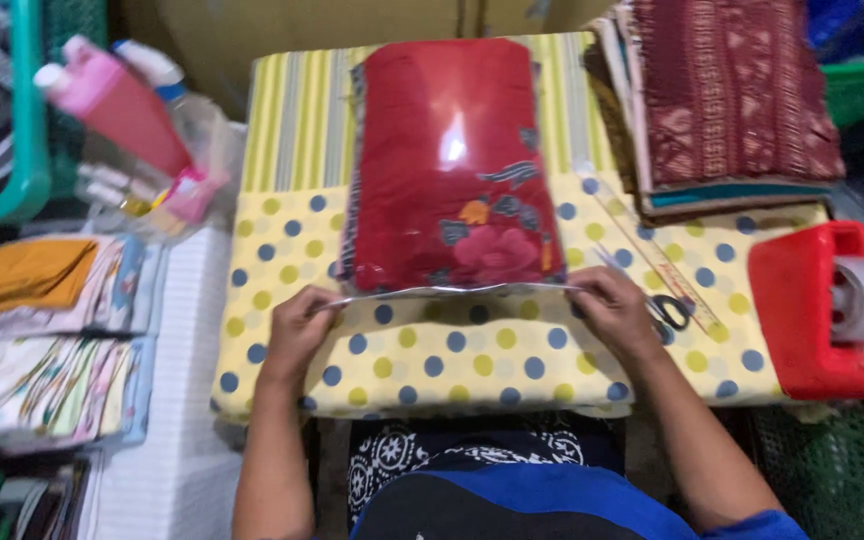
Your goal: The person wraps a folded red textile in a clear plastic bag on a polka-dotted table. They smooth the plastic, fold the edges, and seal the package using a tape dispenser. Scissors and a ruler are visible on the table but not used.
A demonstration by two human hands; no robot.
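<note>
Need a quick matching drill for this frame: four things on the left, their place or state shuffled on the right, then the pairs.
1. red cloth in clear bag
2. tape dispenser
3. scissors
4. pink bottle

A. far left, lying tilted
B. right edge of the table
C. beside the right hand
D. centre, open end pinched by both hands

Pairs: 1-D, 2-B, 3-C, 4-A. The left hand pinches too.
</note>
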